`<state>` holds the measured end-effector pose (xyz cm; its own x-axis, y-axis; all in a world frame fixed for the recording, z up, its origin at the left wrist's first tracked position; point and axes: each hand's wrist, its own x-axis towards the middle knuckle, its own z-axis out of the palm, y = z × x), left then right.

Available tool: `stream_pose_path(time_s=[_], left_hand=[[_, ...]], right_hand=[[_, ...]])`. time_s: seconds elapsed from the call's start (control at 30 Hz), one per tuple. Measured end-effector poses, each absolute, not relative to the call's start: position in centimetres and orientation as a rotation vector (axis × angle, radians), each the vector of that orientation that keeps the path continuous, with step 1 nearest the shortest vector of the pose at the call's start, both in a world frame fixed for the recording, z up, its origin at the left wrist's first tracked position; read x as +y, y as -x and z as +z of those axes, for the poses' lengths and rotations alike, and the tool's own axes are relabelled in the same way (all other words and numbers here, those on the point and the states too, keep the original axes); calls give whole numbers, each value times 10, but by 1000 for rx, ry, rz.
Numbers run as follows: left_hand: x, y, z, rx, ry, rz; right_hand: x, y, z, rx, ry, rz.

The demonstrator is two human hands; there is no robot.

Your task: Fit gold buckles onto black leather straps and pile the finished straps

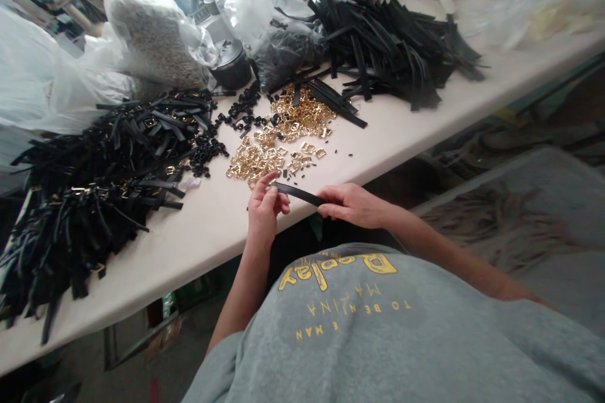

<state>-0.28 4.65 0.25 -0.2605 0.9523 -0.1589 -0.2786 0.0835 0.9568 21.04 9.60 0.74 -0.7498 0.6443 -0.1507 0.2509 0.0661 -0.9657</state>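
A short black strap (299, 192) is stretched between my two hands at the table's near edge. My left hand (265, 200) pinches its left end between thumb and fingers; whether a buckle sits there is too small to tell. My right hand (347, 204) grips the other end, fingers closed around it. Just beyond my left hand lies a heap of gold buckles (255, 157), with a second heap of gold buckles (302, 110) behind it. Small black loops (205, 152) are scattered to the left of the buckles.
Black straps with gold buckles (94, 201) are piled on the left of the pale table (203, 233). A stack of plain black straps (387, 44) lies at the back right. Plastic bags (151, 31) and a dark round tin (231, 66) stand along the back.
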Motion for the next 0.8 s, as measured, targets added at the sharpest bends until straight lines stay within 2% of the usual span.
stream_pose_path(time_s=[0.13,0.27,0.37,0.5,0.8], left_hand=[[47,-2,3,1203,-735,1526],[40,-5,0,1274,-872,1417],[31,-15,-4,1316,-1004,1188],[23,-31,-2,1302,-1083,981],[23,-40,5,1234,-1010,961]], right_hand=[[92,-201,3,-1416,691,2073],[100,-194,2,-651,595,2066],[108,-188,3,-372,576,2018],[108,-182,1,-258,573,2032],[104,-180,-17,-395,660,1998]])
